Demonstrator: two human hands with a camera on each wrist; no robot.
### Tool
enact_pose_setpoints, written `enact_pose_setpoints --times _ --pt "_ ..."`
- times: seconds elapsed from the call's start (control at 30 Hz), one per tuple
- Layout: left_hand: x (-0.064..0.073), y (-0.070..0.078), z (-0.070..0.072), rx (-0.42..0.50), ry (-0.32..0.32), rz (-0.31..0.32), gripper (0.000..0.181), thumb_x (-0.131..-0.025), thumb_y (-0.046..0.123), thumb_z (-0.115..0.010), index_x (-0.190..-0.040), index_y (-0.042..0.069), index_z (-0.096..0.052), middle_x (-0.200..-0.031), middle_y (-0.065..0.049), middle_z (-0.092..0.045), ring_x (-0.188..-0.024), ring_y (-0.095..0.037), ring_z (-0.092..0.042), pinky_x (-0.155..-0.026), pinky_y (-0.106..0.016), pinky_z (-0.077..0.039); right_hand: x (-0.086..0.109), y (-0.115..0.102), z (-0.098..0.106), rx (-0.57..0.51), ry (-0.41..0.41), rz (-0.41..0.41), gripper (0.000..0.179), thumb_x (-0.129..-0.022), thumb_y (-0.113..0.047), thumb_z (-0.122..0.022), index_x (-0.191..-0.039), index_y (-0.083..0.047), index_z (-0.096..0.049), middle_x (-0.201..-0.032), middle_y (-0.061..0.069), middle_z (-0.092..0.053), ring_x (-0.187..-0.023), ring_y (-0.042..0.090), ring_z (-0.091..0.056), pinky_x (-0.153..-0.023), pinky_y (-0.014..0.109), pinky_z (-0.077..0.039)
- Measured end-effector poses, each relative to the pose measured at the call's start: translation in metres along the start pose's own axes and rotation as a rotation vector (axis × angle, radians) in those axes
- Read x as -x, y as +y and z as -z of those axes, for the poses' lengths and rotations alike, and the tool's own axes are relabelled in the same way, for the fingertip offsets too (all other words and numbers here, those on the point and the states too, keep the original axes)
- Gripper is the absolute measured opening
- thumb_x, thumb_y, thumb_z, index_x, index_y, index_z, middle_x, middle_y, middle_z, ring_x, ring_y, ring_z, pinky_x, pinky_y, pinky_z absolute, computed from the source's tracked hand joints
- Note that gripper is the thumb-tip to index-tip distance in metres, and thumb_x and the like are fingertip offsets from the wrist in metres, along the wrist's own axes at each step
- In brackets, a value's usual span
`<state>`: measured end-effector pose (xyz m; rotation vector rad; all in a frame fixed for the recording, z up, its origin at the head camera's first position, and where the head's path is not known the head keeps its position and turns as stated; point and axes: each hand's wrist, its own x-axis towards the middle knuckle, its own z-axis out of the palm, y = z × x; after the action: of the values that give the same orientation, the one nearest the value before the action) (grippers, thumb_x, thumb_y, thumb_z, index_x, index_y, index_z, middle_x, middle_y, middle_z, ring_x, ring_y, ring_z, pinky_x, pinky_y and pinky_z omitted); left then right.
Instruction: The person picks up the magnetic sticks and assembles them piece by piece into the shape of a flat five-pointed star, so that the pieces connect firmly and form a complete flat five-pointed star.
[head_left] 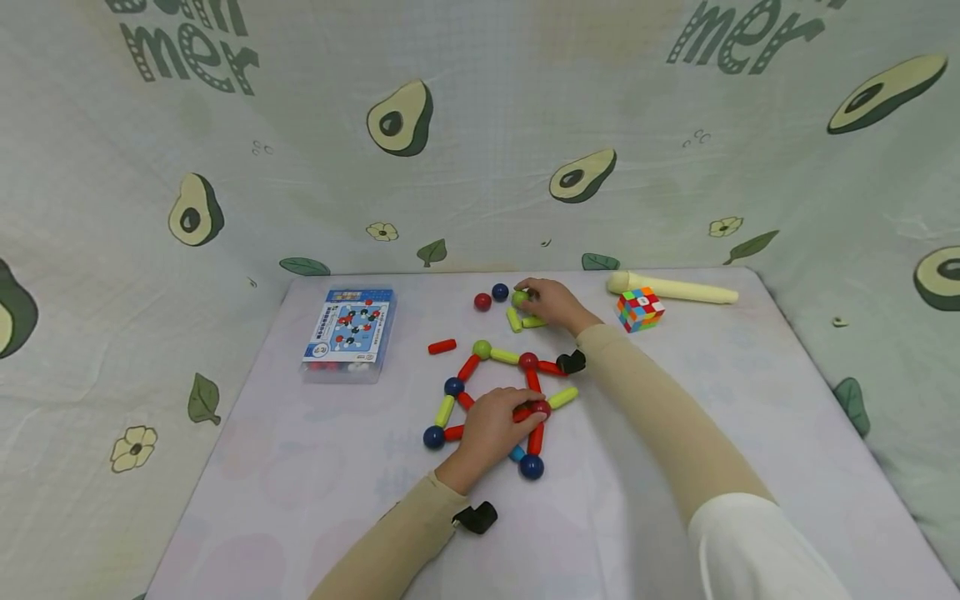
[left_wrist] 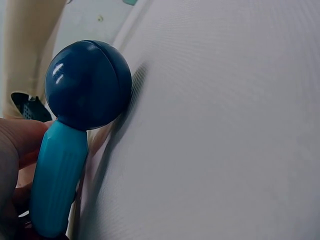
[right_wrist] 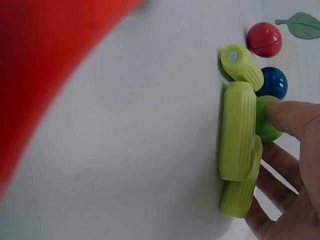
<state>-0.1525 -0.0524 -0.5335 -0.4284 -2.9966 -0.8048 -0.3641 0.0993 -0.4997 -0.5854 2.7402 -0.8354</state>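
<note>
A structure of magnetic rods and balls lies on the table, with several red, yellow-green and blue rods joined by balls. My left hand (head_left: 491, 429) pinches a red ball (head_left: 542, 409) on its right side between thumb and fingers. Below that hand, a dark blue ball (head_left: 531, 467) joins a light blue rod (left_wrist: 59, 175), which shows large in the left wrist view. Toward the back, my right hand (head_left: 557, 305) holds a green ball (right_wrist: 266, 120) between thumb and fingers. Loose yellow-green rods (right_wrist: 237, 132) lie right beside it.
A loose red ball (head_left: 482, 302) and blue ball (head_left: 500, 292) sit left of the right hand. One red rod (head_left: 442, 347) lies apart. A boxed set (head_left: 348, 333) is at back left. A puzzle cube (head_left: 641, 310) and a pale bat-shaped stick (head_left: 682, 289) lie at back right.
</note>
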Motion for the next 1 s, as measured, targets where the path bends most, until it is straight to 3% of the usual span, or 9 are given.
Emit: enact_pose_setpoints --times 0.23,0.57,1.0 --pt "0.000 0.002 0.000 0.002 -0.002 0.000 0.037 -0.092 0.047 -0.074 -0.125 0.030 -0.074 -0.097 0.010 -0.072 -0.078 -0.006 -0.055 -0.065 -0.019 -0.043 0.003 0.003 0.000 -0.024 0.022 -0.007 0.037 -0.104 -0.022 -0.060 -0.139 -0.012 -0.059 -0.130 0.016 -0.061 -0.116 0.031 -0.056 -0.104 0.048 -0.044" --pt "0.001 0.003 -0.002 -0.001 0.008 0.001 0.037 -0.092 0.048 -0.074 -0.124 0.030 -0.074 -0.099 0.010 -0.072 -0.081 -0.007 -0.056 -0.067 -0.020 -0.045 0.017 0.010 0.008 -0.048 0.034 -0.047 0.038 -0.104 -0.027 -0.059 -0.139 -0.015 -0.057 -0.140 0.017 -0.056 -0.131 0.034 -0.051 -0.109 0.051 -0.042" --pt "0.002 0.001 -0.002 0.006 0.023 0.001 0.037 -0.092 0.047 -0.074 -0.126 0.031 -0.073 -0.102 0.010 -0.073 -0.083 -0.007 -0.058 -0.069 -0.020 -0.045 0.060 0.027 0.015 -0.036 0.080 0.059 0.035 -0.102 -0.023 -0.063 -0.134 -0.010 -0.060 -0.131 0.015 -0.062 -0.125 0.035 -0.054 -0.107 0.053 -0.043"
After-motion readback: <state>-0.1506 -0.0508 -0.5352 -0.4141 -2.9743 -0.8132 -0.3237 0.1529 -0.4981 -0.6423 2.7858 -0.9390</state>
